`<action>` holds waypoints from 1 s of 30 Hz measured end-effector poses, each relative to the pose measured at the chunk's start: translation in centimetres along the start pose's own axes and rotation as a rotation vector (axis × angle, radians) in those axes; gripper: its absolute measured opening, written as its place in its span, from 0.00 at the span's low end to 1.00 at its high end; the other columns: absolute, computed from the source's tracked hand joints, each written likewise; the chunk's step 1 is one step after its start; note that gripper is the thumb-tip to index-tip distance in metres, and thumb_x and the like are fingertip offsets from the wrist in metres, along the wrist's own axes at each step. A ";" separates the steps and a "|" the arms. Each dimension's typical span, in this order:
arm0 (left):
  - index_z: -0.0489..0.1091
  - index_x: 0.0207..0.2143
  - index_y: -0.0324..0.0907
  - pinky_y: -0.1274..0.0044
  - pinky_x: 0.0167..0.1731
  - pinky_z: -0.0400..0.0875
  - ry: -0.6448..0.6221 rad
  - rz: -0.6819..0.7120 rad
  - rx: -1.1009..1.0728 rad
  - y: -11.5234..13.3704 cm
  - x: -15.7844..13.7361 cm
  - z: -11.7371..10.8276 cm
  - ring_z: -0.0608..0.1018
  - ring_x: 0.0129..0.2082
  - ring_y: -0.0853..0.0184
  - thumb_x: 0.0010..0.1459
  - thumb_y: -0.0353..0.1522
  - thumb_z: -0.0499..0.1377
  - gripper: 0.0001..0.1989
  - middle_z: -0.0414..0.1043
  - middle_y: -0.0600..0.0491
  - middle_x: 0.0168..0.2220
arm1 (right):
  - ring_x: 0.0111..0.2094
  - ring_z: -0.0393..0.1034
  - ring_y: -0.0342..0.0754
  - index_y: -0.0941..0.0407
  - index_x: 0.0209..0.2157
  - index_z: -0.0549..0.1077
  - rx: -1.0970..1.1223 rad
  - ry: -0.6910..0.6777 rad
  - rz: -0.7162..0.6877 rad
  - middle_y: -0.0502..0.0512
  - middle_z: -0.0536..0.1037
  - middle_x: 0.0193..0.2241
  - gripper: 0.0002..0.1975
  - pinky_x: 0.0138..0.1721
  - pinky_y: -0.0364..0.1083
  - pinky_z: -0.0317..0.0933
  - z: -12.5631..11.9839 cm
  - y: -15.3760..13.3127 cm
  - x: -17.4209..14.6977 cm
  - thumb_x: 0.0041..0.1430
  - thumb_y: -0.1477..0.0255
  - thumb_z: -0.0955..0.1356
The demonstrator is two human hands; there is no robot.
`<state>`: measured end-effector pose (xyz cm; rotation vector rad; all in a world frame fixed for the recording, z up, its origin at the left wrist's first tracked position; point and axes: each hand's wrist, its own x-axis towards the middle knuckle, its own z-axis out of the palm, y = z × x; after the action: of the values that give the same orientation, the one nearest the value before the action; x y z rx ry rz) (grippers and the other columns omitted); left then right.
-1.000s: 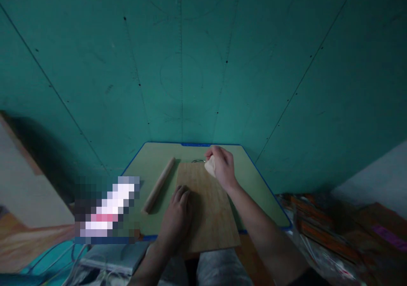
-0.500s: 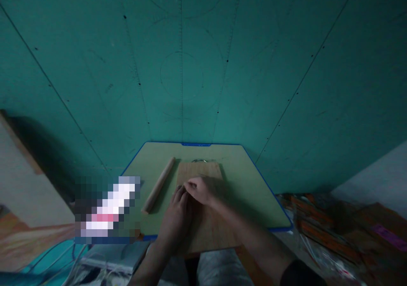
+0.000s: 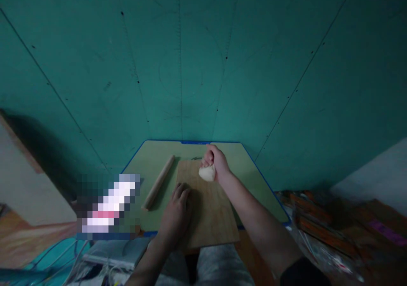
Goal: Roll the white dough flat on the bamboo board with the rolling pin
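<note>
A pale lump of dough [image 3: 207, 173] bulges from the underside of my right hand [image 3: 216, 159], whose fingers are wrapped round it. That hand is above the far right part of the wooden cutting board [image 3: 211, 218]. My left hand [image 3: 176, 207] rests palm down at the board's left edge, with its fingers slightly bent and a little apart. Its palm and thumb are hidden. Left of the board, a wooden rolling pin [image 3: 159, 183] lies at a slant, touched by neither hand.
The board lies on a pale green table [image 3: 254, 192] with a blue rim, against a green wall [image 3: 203, 65]. A blurred-out, pixelated object [image 3: 110, 205] is on the table's left side. Boxes and plastic wrapping [image 3: 337, 235] are on the right, cables [image 3: 68, 256] at lower left.
My right hand has lifted from beside the left hand and moved right and away from me, carrying the dough, which was hidden before. The left hand has stayed at the board's left edge.
</note>
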<state>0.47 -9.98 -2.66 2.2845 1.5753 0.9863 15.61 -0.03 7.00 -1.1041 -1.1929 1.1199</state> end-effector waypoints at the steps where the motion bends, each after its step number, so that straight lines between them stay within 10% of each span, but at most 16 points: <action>1: 0.71 0.51 0.36 0.59 0.60 0.66 0.003 0.000 -0.002 0.0 0.0 0.0 0.66 0.64 0.52 0.65 0.26 0.48 0.17 0.68 0.40 0.58 | 0.12 0.52 0.42 0.50 0.14 0.52 -0.050 -0.003 0.002 0.43 0.53 0.08 0.24 0.19 0.43 0.56 0.0 0.6 -0.2 0.57 0.52 0.58; 8: 0.71 0.49 0.37 0.59 0.59 0.68 0.021 0.023 -0.011 0.3 0.1 -0.2 0.67 0.62 0.53 0.66 0.27 0.47 0.16 0.70 0.41 0.56 | 0.16 0.57 0.42 0.53 0.12 0.61 -0.431 0.018 -0.033 0.45 0.62 0.11 0.23 0.22 0.43 0.48 0.4 5.3 -1.0 0.56 0.58 0.66; 23: 0.72 0.50 0.37 0.58 0.60 0.67 0.030 -0.004 -0.035 -0.1 0.0 0.3 0.66 0.63 0.53 0.65 0.27 0.48 0.17 0.70 0.41 0.57 | 0.30 0.70 0.46 0.53 0.23 0.71 -0.401 0.025 -0.120 0.50 0.75 0.24 0.19 0.35 0.44 0.61 -0.8 2.2 1.5 0.61 0.59 0.60; 30: 0.71 0.49 0.39 0.59 0.57 0.70 0.041 0.027 -0.015 0.3 0.0 -0.2 0.68 0.62 0.53 0.65 0.26 0.47 0.16 0.70 0.41 0.56 | 0.18 0.54 0.43 0.51 0.16 0.55 -0.183 -0.109 -0.081 0.45 0.55 0.13 0.24 0.22 0.43 0.53 0.5 3.6 -1.2 0.61 0.52 0.56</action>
<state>0.60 -10.16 -2.36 2.2958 1.5512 1.0548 14.84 -0.77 3.33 -1.1333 -1.4355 1.0354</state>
